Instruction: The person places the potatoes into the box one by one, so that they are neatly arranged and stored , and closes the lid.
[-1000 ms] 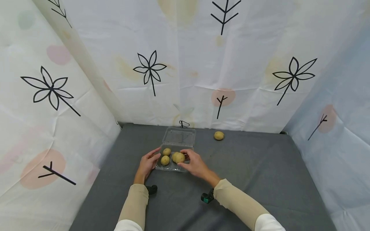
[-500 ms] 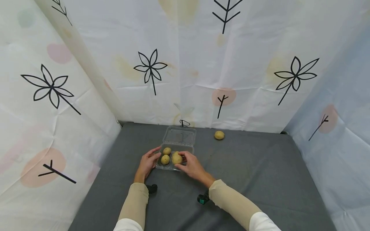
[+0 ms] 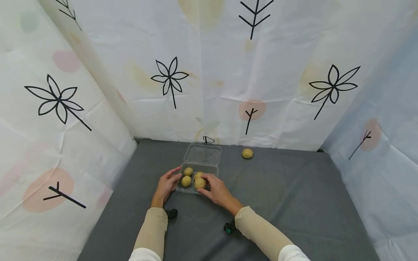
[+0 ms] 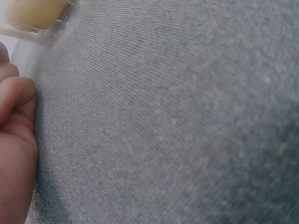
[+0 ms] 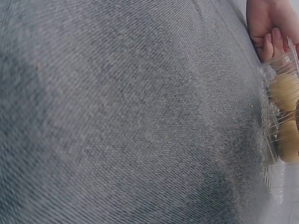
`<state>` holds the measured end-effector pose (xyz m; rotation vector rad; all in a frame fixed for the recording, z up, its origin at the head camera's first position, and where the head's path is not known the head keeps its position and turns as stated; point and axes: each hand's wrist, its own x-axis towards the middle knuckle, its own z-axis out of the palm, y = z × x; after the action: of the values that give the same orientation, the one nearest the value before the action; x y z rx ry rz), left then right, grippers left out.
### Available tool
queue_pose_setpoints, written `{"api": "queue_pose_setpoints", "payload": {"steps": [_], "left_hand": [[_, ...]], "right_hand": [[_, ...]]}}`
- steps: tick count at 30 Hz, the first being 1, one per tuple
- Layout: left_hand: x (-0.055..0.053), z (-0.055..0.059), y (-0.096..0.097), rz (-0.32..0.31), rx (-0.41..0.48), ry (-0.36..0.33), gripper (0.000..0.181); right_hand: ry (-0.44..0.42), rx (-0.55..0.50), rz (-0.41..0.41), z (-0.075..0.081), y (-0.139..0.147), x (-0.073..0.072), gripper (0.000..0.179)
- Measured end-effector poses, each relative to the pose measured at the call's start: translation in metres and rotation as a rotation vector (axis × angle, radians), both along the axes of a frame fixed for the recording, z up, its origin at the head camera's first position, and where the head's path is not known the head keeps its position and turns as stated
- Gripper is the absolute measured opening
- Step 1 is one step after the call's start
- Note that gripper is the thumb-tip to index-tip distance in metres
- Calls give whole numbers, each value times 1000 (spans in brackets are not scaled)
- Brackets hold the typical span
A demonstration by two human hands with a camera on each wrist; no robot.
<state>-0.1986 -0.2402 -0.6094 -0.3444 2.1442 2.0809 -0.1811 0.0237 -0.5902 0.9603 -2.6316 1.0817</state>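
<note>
A clear plastic clamshell container [image 3: 205,166] lies on the grey cloth, its lid [image 3: 202,154] folded back. My left hand [image 3: 166,186] grips its left side, the thumb over the rim. Two yellow potatoes, a rear one [image 3: 188,171] and a front one [image 3: 186,181], sit in the left part. Between thumb and fingers my right hand [image 3: 218,191] holds another potato [image 3: 200,183] low over the right part. Behind that one a further potato [image 3: 198,175] shows, partly hidden. In the right wrist view, potatoes [image 5: 286,91] appear through the container's wall.
One loose potato [image 3: 247,153] lies near the table's back edge, right of the lid. Grey cloth [image 3: 277,188] covers the table. Patterned white curtains [image 3: 209,72] close off the back and both sides.
My right hand has shifted slightly left with its potato, over the container's right part. The left hand stays at the container's side. The loose potato has not moved.
</note>
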Motion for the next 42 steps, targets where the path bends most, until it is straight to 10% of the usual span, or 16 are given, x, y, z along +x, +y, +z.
{"api": "queue_pose_setpoints", "payload": {"steps": [22,42], "left_hand": [[0,0,1,-15,-3,9,42],[-1,-3,0,12,-12,-5,42]], "right_hand": [[39,12,-6,-4,0,0,46],[127,78,47,23,0,2,46]]}}
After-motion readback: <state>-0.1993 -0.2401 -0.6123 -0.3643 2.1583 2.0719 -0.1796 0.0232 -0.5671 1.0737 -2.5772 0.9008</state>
